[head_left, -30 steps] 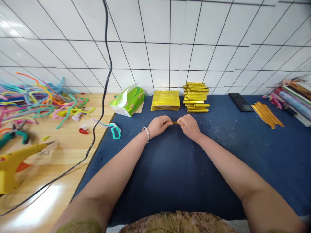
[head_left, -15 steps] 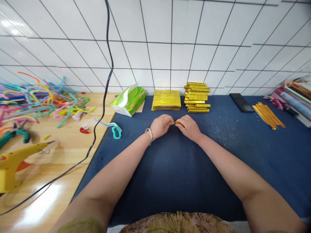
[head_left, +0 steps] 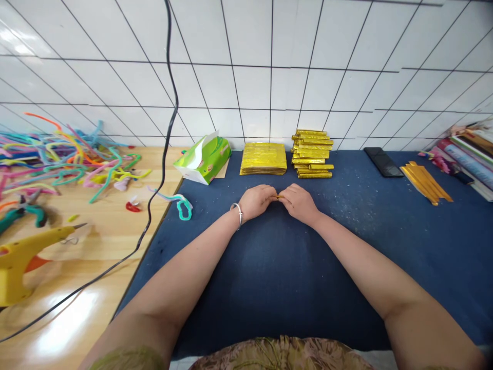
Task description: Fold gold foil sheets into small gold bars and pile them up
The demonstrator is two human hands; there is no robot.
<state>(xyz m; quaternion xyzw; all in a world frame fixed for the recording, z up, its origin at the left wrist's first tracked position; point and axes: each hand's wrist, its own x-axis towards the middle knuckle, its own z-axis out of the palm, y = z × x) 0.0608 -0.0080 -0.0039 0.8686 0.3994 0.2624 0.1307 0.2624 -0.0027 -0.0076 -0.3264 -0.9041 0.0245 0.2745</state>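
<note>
Both hands' fingertips pinch one gold strip [head_left: 279, 197].

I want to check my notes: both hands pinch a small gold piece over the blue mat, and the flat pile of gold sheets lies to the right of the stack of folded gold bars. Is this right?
Not quite. In the head view the flat pile of gold sheets lies to the left of the stack of folded gold bars. The rest holds: left hand and right hand pinch a small gold piece over the blue mat.

My bench: blue mat [head_left: 346, 246] beside bare wood.
Behind the mat's middle I see foil sheets [head_left: 263, 158]; phone [head_left: 382, 162] farther right.
</note>
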